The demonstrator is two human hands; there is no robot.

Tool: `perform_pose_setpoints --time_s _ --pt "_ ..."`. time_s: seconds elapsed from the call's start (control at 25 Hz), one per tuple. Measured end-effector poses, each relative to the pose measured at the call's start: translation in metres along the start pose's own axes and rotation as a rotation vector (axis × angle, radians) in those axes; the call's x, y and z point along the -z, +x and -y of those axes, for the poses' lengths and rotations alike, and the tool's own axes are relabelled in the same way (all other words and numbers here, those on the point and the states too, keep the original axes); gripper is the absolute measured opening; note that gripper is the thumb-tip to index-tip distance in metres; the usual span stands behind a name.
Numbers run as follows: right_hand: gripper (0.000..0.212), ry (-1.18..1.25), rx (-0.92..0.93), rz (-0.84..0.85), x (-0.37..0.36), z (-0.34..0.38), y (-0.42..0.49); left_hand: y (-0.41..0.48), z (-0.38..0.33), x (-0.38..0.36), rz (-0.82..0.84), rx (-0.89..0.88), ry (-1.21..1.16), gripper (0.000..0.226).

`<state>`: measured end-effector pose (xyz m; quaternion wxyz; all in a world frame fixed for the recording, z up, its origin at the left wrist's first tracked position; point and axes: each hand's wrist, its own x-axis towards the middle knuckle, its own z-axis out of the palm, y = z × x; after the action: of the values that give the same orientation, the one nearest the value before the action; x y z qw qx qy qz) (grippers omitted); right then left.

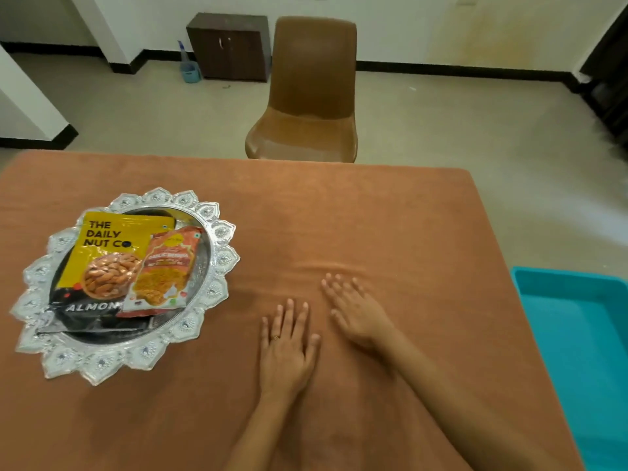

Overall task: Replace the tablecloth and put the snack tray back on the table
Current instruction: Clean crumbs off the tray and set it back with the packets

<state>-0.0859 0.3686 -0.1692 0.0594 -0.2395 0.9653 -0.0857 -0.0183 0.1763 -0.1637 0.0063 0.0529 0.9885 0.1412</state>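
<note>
An orange-brown tablecloth (373,215) covers the whole table, with a shallow crease just beyond my fingers. On its left part rests a silver snack tray (217,256) with a scalloped rim. The tray holds a yellow and black almond packet (102,253) and an orange snack packet (163,273) that overlaps it. My left hand (287,348) lies flat on the cloth, palm down, fingers spread, a ring on one finger. My right hand (356,311) lies flat beside it, slightly farther out. Neither hand holds anything, and both are to the right of the tray.
A brown chair (309,96) stands at the table's far edge. A teal plastic bin (574,334) sits beside the table at the right. A dark wooden cabinet (231,45) and a small blue bucket (189,70) stand by the far wall.
</note>
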Motion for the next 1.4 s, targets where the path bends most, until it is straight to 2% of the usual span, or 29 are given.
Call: perform_pose_setpoints --time_s 0.04,0.08,0.16,0.24,0.28,0.32,0.36,0.48,0.52,0.56,0.6,0.64,0.72,0.76,0.8,0.84,0.88,0.96,1.04,1.08,1.12,1.16,1.24,1.32,1.36,1.4 --pt "0.06 -0.032 -0.089 0.024 0.009 -0.019 -0.006 -0.002 0.002 -0.003 0.008 0.016 0.028 0.06" --pt "0.059 -0.044 -0.178 -0.039 0.01 -0.048 -0.016 -0.001 -0.001 0.0 0.022 0.007 0.026 0.061" --pt "0.058 -0.038 -0.407 -0.05 0.023 -0.101 -0.043 -0.002 -0.007 0.003 0.021 0.034 0.019 0.061" --pt "0.06 0.028 -0.632 -0.061 0.032 -0.118 -0.059 0.003 -0.017 0.005 -0.022 0.079 -0.022 0.059" --pt "0.061 0.058 -0.679 -0.12 0.034 -0.11 -0.056 0.008 -0.027 0.005 -0.053 0.081 -0.04 0.058" --pt "0.063 0.101 -0.645 -0.174 0.034 -0.095 -0.049 0.014 -0.042 0.005 -0.081 0.065 -0.075 0.056" --pt "0.064 0.13 -0.517 -0.167 0.033 -0.073 -0.041 0.019 -0.057 0.004 -0.113 0.042 -0.126 0.055" --pt "0.062 0.098 0.057 0.056 0.007 -0.005 -0.029 0.028 -0.086 -0.008 -0.08 0.004 -0.169 0.062" --pt "0.059 0.065 0.095 0.07 0.007 -0.018 -0.031 0.028 -0.088 -0.015 -0.068 0.007 -0.142 0.064" --pt "0.058 0.018 0.046 -0.01 0.011 -0.052 -0.038 0.03 -0.086 -0.021 -0.056 0.018 -0.121 0.066" --pt "0.057 -0.039 -0.119 -0.069 0.018 -0.092 -0.05 0.031 -0.084 -0.024 -0.054 0.025 -0.112 0.067" --pt "0.056 -0.036 -0.366 -0.119 0.029 -0.137 -0.069 0.031 -0.083 -0.025 -0.058 0.022 -0.111 0.067" --pt "0.061 0.05 -0.979 -0.204 0.06 -0.217 -0.121 0.031 -0.084 -0.025 -0.07 0.0 -0.14 0.066" --pt "0.068 0.114 -1.17 -0.257 0.071 -0.236 -0.138 0.031 -0.085 -0.025 -0.075 -0.008 -0.159 0.066" --pt "0.072 0.138 -1.227 -0.298 0.073 -0.235 -0.142 0.03 -0.085 -0.024 -0.077 -0.014 -0.181 0.066" --pt "0.069 0.142 -1.143 -0.318 0.07 -0.214 -0.129 0.029 -0.087 -0.024 -0.073 -0.018 -0.197 0.067" --pt "0.065 0.134 -0.939 -0.286 0.058 -0.179 -0.11 0.027 -0.088 -0.024 -0.072 -0.017 -0.214 0.068" --pt "0.062 0.15 -0.407 -0.141 0.027 -0.088 -0.075 0.022 -0.091 -0.024 -0.091 0.008 -0.266 0.069" --pt "0.057 0.048 0.084 0.042 0.001 -0.013 -0.054 0.021 -0.09 -0.023 -0.135 0.081 -0.384 0.069" --pt "0.055 0.023 0.203 0.08 0.002 -0.001 -0.047 0.022 -0.088 -0.023 -0.143 0.102 -0.415 0.068" --pt "0.054 0.019 0.215 0.063 0.008 -0.012 -0.045 0.024 -0.086 -0.023 -0.133 0.105 -0.391 0.068" --pt "0.054 -0.037 0.146 -0.004 0.016 -0.038 -0.051 0.026 -0.085 -0.024 -0.104 0.093 -0.309 0.068" --pt "0.054 -0.086 -0.221 -0.059 0.031 -0.116 -0.092 0.028 -0.084 -0.028 -0.046 0.066 -0.118 0.067" --pt "0.059 -0.038 -0.814 -0.165 0.052 -0.202 -0.165 0.028 -0.088 -0.027 -0.025 0.072 -0.062 0.065" --pt "0.069 0.029 -1.126 -0.217 0.062 -0.225 -0.195 0.028 -0.089 -0.025 -0.033 0.069 -0.079 0.066" --pt "0.078 0.108 -1.331 -0.241 0.068 -0.229 -0.212 0.027 -0.09 -0.022 -0.042 0.067 -0.128 0.068"
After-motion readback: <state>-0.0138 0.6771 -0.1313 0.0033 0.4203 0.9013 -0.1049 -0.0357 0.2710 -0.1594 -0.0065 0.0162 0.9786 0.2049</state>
